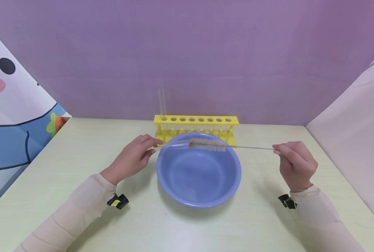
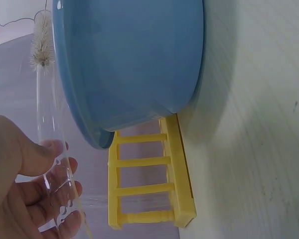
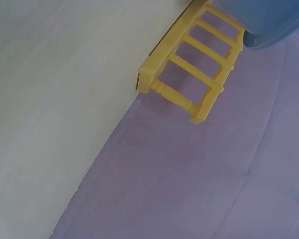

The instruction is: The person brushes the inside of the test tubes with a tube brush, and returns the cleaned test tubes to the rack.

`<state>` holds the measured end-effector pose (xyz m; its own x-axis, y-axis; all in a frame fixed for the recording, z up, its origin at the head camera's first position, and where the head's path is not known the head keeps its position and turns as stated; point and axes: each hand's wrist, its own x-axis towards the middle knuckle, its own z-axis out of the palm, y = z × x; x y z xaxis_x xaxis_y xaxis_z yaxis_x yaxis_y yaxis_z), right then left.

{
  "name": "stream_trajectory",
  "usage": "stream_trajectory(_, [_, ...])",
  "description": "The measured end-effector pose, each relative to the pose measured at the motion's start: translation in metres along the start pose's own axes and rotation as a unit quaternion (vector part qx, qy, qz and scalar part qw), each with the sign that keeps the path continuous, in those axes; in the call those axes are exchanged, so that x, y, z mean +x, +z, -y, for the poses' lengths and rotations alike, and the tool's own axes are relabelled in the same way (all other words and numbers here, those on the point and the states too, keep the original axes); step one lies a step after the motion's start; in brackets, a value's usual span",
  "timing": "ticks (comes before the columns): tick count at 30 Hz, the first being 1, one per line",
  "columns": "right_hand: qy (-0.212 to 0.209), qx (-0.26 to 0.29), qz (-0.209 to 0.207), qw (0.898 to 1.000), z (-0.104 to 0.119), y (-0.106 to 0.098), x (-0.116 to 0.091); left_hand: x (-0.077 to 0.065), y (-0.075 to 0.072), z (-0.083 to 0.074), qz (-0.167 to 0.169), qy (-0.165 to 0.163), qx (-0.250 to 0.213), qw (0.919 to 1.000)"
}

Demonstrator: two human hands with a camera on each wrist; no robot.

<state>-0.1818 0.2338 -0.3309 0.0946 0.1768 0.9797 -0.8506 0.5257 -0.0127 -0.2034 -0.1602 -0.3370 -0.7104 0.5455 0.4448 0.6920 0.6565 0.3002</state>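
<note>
My left hand [image 1: 131, 157] holds a clear test tube [image 2: 46, 107] between thumb and fingers, lying level over the left rim of the blue basin [image 1: 199, 175]. Out to the right, my right hand [image 1: 295, 162] pinches the thin wire handle of a test tube brush [image 1: 207, 144]. The brush's pale, bushy bristles are above the back of the basin, their tip right at the tube's mouth. In the left wrist view small drops show on the tube near the fingers. The right wrist view shows neither the right hand nor the brush.
Behind the basin stands a yellow test tube rack [image 1: 205, 120], partly hidden by it. Another clear test tube [image 1: 162, 101] stands upright in the rack's leftmost hole. A purple backdrop [image 1: 187, 63] rises at the back edge of the pale table [image 1: 262, 217].
</note>
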Motion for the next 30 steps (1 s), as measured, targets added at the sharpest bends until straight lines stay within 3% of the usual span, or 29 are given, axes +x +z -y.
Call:
stream_trajectory(9, [-0.051,0.012,0.024,0.998,-0.004,-0.002,0.0,-0.001,-0.002,-0.002,0.016,-0.014,0.003,0.9998])
stream_trajectory(18, [-0.093,-0.022,0.061,0.994,-0.014,-0.01,-0.006,-0.003,-0.001,0.0,0.005,-0.002,0.014,0.9999])
stream_trajectory(30, [-0.102,-0.021,0.077,0.992,-0.013,-0.009,-0.008,-0.004,0.001,-0.001,0.007,0.006,0.021,0.9997])
